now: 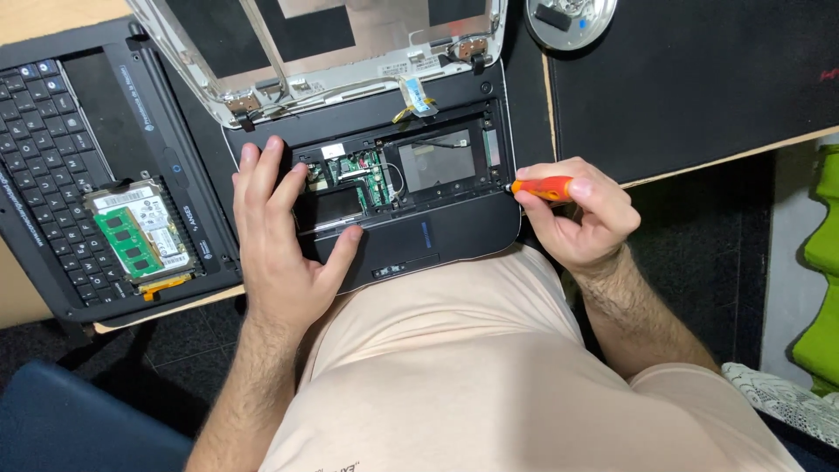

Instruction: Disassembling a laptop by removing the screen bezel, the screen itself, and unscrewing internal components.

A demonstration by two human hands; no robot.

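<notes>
Right hand (pixel 572 214) pinched shut around an orange-handled screwdriver (pixel 542 187), thumb and forefinger on the handle, other fingers curled under. Tip aims left, at the right edge of the opened laptop base (pixel 454 232); the metal tip is barely visible, contact point hard to make out. Left hand (pixel 280 232) spread wide and flat, palm down on the base's left part, fingers over the exposed interior, thumb lying along the palm rest; holds nothing, just presses. Between the hands: bare circuit board (pixel 363 175) and a grey metal plate (pixel 437 162). Beyond the fingers, detached screen lid (pixel 350 52), top cut off by frame. Left of the left hand, a removed keyboard (pixel 52 175) with a hard drive (pixel 140 232) and green memory module on it. Both forearms come up from the bottom, wrists bent inward. Black mat (pixel 699 79) on the tabletop beyond the right hand.
</notes>
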